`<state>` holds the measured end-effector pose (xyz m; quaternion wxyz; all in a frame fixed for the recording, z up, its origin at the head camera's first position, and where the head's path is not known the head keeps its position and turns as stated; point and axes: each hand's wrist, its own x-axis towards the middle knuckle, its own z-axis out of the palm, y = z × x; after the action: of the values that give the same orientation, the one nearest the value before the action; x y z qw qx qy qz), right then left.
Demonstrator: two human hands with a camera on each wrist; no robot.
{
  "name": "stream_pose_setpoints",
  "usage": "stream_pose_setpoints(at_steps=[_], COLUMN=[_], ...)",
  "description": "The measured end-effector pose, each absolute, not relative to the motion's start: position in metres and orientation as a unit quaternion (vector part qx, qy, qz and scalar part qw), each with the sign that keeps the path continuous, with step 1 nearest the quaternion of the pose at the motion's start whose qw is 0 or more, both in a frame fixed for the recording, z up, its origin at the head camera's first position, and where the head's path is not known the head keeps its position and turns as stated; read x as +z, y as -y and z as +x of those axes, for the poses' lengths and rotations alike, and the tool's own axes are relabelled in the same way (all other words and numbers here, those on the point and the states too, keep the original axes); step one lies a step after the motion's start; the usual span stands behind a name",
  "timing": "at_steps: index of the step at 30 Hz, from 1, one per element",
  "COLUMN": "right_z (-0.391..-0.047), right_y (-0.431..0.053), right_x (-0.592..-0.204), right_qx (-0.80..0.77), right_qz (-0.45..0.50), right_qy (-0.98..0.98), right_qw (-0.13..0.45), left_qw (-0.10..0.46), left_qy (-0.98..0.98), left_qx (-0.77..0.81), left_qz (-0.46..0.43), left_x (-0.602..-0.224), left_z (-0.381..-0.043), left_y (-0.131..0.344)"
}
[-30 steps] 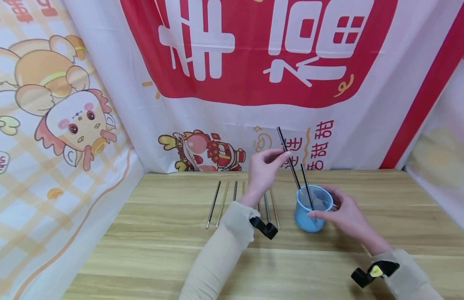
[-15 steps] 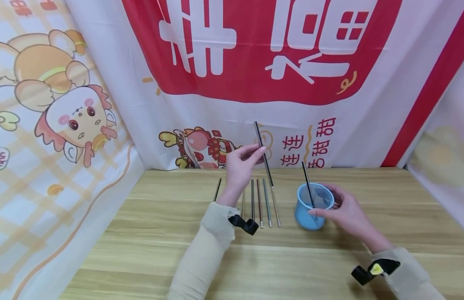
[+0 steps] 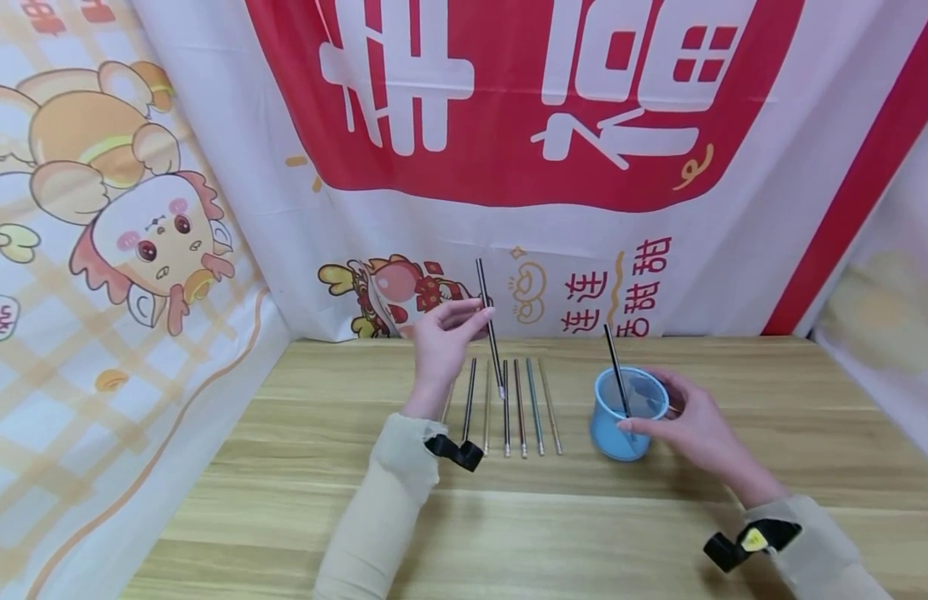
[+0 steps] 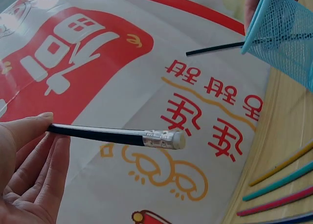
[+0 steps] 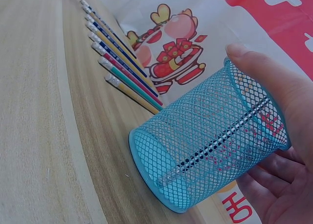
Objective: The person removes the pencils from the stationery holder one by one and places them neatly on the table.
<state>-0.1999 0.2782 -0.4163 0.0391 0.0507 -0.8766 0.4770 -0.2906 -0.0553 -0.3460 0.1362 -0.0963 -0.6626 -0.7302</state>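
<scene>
Between thumb and fingers, my left hand pinches a dark pencil, tilted, above the row of pencils. Its white eraser points down toward the table. My right hand grips a light blue mesh pencil cup, its thumb at the near side and its fingers around the far side. One dark pencil leans inside the cup, eraser end at the bottom. To the left of the cup lie several pencils side by side, among them a teal pencil and a red pencil; the left hand hides part of the row.
The wooden table ends at a white and red printed cloth hanging at the back. Another printed cloth stands along the left side. Black cameras are strapped to both wrists.
My left hand has carried the dark pencil leftward from the cup's rim to above the row, and lower over the last half second. The right hand and cup stay put.
</scene>
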Motion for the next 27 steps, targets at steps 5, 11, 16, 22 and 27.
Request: stream_pose_setpoints(at_steps=[5, 11, 16, 22, 27], right_z=[-0.199, -0.199, -0.199, -0.200, -0.199], right_y=[-0.278, -0.278, -0.278, -0.278, -0.278], right_x=[-0.417, -0.418, -0.418, -0.418, -0.417], right_qx=[0.479, 0.477, 0.477, 0.477, 0.475], right_qz=[0.051, 0.053, 0.052, 0.051, 0.054], right_qy=[0.875, 0.876, 0.877, 0.876, 0.877], right_qw=[0.038, 0.043, 0.040, 0.039, 0.041], left_qw=[0.143, 0.158, 0.159, 0.164, 0.159], left_qy=[0.676, 0.695, 0.714, 0.737, 0.757], left_qx=[-0.717, -0.695, -0.677, -0.652, -0.630], left_qz=[-0.093, -0.091, -0.084, -0.073, -0.062], left_x=[-0.350, -0.353, -0.356, -0.362, -0.365], left_z=[-0.293, -0.296, -0.298, -0.301, -0.304], left_y=[0.069, 0.087, 0.102, 0.119, 0.134])
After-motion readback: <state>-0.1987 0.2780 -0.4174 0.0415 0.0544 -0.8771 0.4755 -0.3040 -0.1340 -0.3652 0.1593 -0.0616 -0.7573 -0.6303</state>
